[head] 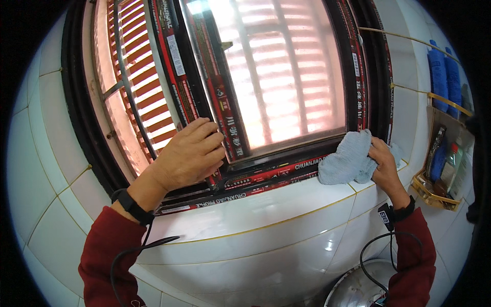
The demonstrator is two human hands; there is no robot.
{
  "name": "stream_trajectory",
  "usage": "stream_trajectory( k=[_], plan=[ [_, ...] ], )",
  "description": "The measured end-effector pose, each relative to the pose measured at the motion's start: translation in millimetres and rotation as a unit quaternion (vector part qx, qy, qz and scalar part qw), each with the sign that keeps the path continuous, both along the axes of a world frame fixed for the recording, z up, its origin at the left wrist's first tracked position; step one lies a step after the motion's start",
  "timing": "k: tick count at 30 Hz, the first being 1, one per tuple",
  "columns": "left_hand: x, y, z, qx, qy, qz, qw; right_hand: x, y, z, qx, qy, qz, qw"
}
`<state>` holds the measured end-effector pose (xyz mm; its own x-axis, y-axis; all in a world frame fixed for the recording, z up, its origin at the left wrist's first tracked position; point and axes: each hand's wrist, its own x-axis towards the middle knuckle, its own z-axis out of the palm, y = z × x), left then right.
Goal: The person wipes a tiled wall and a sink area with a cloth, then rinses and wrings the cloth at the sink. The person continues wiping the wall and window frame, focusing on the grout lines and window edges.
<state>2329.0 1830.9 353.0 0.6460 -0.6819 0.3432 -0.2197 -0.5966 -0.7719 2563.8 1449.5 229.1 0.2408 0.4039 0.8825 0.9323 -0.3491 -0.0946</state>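
A sliding window with a black-and-red frame (268, 174) and a frosted pane (284, 88) stands before me. My left hand (193, 149) has its fingers curled over the upright edge of the sash (226, 126), near its lower corner. At the window's lower right corner, my right hand (383, 161) grips a light blue cloth (345, 159). The bunched cloth lies against the bottom frame and hangs onto the white tiled sill (284, 203). Part of the cloth is hidden behind my right hand.
Left of the sash, metal bars (132, 76) show through the window opening. On the right tiled wall, a gold-rimmed rack (435, 199) holds bottles and other items, below blue bottles (439, 76). A round metal vessel (356, 286) sits below the sill. Black cables (115, 261) hang from both wrists.
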Motion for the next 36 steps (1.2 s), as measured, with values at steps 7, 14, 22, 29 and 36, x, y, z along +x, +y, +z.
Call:
stream_trajectory(
  k=[7,14,22,29,36],
  plan=[
    [-17.4,16.8,2.2,-0.007,-0.011,0.021,1.000,2.6,-0.4,-1.0,-0.001,-0.009,-0.010,1.000],
    [-73.2,58.6,-1.9,-0.010,-0.048,0.068,0.996,8.2,-4.2,-4.5,-0.017,-0.019,-0.019,1.000],
    [-129.3,97.2,-15.6,-0.028,-0.088,0.136,0.986,6.1,3.3,29.3,0.138,0.171,0.114,0.969],
    [-136.9,108.6,-23.8,-0.041,-0.109,0.151,0.982,-32.6,85.0,230.4,0.206,-0.336,-0.064,0.917],
    [-132.8,112.0,-41.0,-0.084,-0.151,0.137,0.975,-87.9,243.6,192.8,0.006,-0.446,-0.202,0.872]
  ],
)
